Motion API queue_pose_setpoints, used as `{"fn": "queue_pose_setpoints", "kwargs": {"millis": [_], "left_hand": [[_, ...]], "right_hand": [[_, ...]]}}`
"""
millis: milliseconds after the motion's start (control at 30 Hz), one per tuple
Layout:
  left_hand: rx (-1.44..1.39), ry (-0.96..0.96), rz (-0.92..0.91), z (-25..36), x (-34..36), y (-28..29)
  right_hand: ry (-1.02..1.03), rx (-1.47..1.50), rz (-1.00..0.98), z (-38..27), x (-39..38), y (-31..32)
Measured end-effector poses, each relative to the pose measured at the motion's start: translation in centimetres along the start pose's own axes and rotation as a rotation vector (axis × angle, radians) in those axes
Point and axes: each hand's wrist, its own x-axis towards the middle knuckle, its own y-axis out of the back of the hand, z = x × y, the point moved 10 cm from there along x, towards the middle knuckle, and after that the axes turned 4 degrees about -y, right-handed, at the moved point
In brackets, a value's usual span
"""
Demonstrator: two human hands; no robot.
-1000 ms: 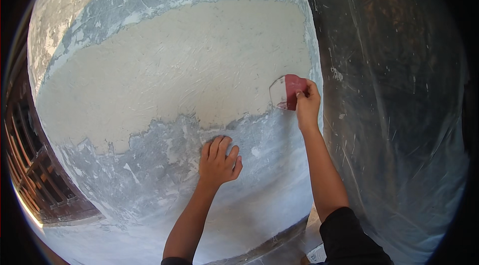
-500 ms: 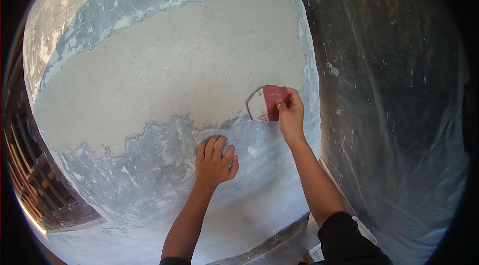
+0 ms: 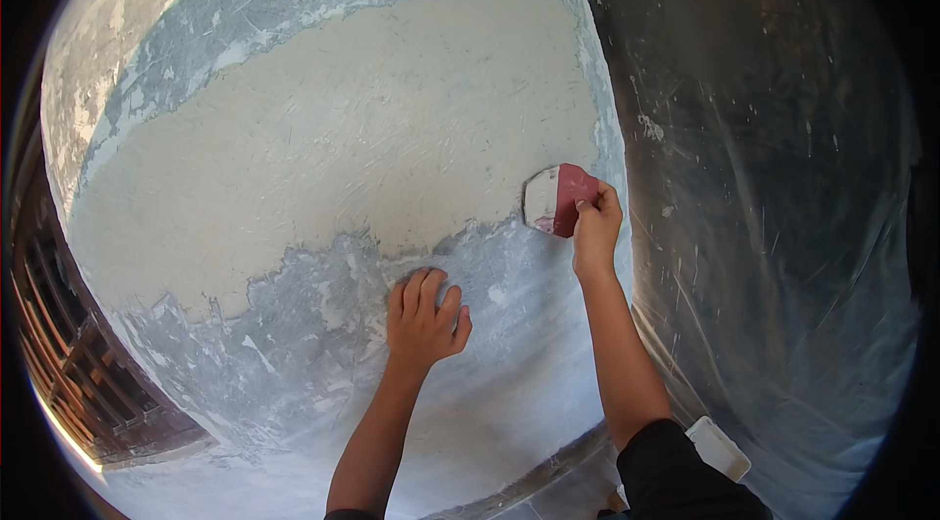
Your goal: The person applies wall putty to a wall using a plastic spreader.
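Observation:
A red plastic putty spreader [image 3: 576,189] is pinched in my right hand [image 3: 599,226], thumb on its near face. Whitish paste coats the left half of the spreader, whose left edge lies against the wall. It sits at the lower right border of a wide patch of wet, off-white putty [image 3: 343,128]. Lower and further left, my left hand [image 3: 421,314] rests on the bluish-grey wall [image 3: 304,344] just under the patch. Its fingers are slightly bent, the thumb is apart, and nothing is in it.
Clear plastic sheeting [image 3: 764,226] hangs over a dark surface right of the wall's edge. A dark wooden lattice [image 3: 78,344] stands at the far left. Below on the right, a white tray-like object [image 3: 720,449] shows beside my sleeve, near grey floor tiles [image 3: 558,496].
My right hand has moved a little to the right with the spreader, toward the wall's edge. The left hand stays nearly in place. More of the white tray-like object shows.

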Motion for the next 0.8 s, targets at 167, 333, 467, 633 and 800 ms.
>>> {"fn": "queue_pose_setpoints", "kwargs": {"millis": [167,333,467,633,800], "left_hand": [[-0.012,0.005,-0.003,0.1,0.1,0.0],[-0.01,0.007,-0.017,0.2,-0.1,-0.2],[-0.012,0.016,-0.027,0.0,0.0,0.0],[-0.019,0.006,-0.001,0.1,0.2,0.0],[-0.029,0.007,-0.009,0.1,0.0,0.0]], "right_hand": [[0.174,-0.222,-0.158,-1.1,-1.3,-3.8],[0.088,-0.092,0.003,-0.8,0.4,-0.5],[0.16,-0.213,-0.148,-1.9,-0.4,-4.3],[0.056,-0.113,0.088,-0.6,1.5,0.3],[0.103,-0.165,-0.022,-0.9,-0.7,-3.1]]}}
